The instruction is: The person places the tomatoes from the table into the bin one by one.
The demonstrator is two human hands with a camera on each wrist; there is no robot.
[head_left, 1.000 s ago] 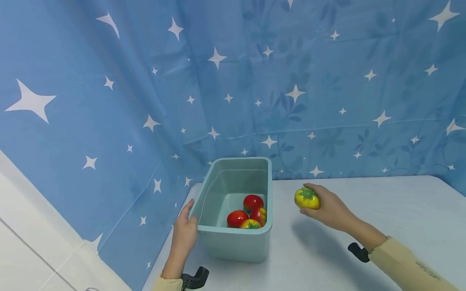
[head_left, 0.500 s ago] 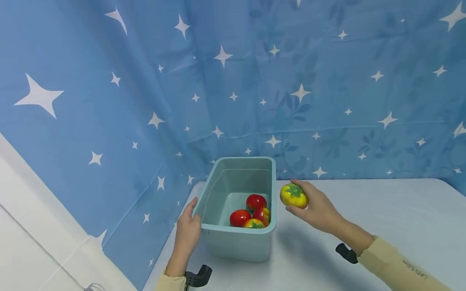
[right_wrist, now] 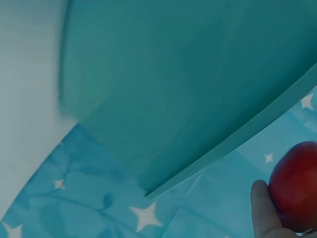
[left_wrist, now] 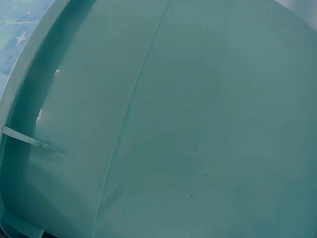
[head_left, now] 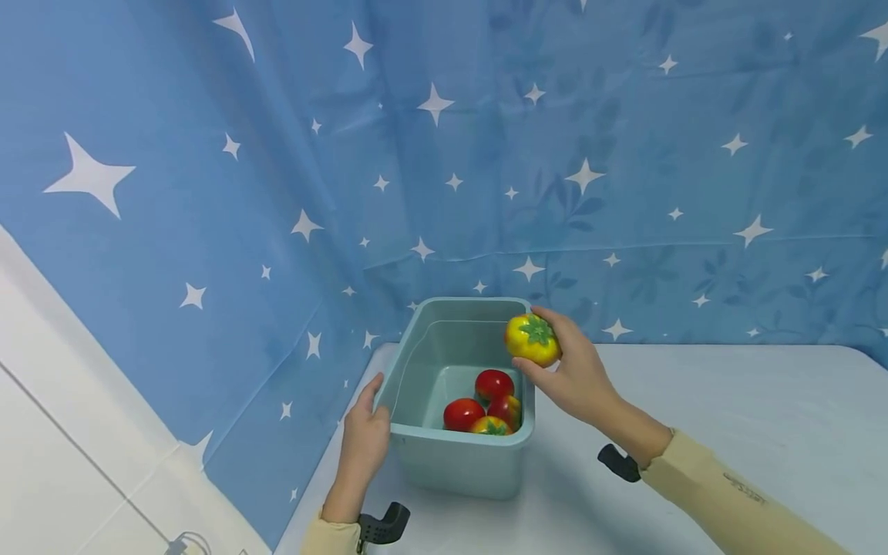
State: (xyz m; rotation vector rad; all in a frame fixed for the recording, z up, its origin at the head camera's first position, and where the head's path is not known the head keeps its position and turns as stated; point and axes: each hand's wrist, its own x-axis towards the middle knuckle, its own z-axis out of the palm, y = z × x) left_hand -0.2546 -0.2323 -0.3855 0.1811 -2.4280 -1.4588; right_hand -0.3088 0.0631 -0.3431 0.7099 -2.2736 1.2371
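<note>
My right hand [head_left: 576, 375] pinches a tomato [head_left: 529, 339], yellow on top with a green leafy crown, between thumb and fingers. In the head view it overlaps the right rim of a light teal plastic bin [head_left: 458, 462]. The right wrist view shows the tomato's red underside [right_wrist: 297, 191] and one finger against it. My left hand [head_left: 364, 441] holds the bin's left rim near the front corner; some of its fingers are hidden. Several tomatoes lie inside at the front right, including a red one [head_left: 462, 415] and a yellow-topped one [head_left: 491, 427]. Only the bin's wall [left_wrist: 198, 119] fills the left wrist view.
The bin stands on a white table [head_left: 708, 432] that extends to the right. A blue curtain [head_left: 624, 154] with white stars hangs behind and along the left side. A cable [head_left: 190, 542] shows at the lower left.
My right hand has carried the tomato leftward and up, from beside the bin to over its right rim. My left hand has stayed at the bin's rim; the view has shifted slightly.
</note>
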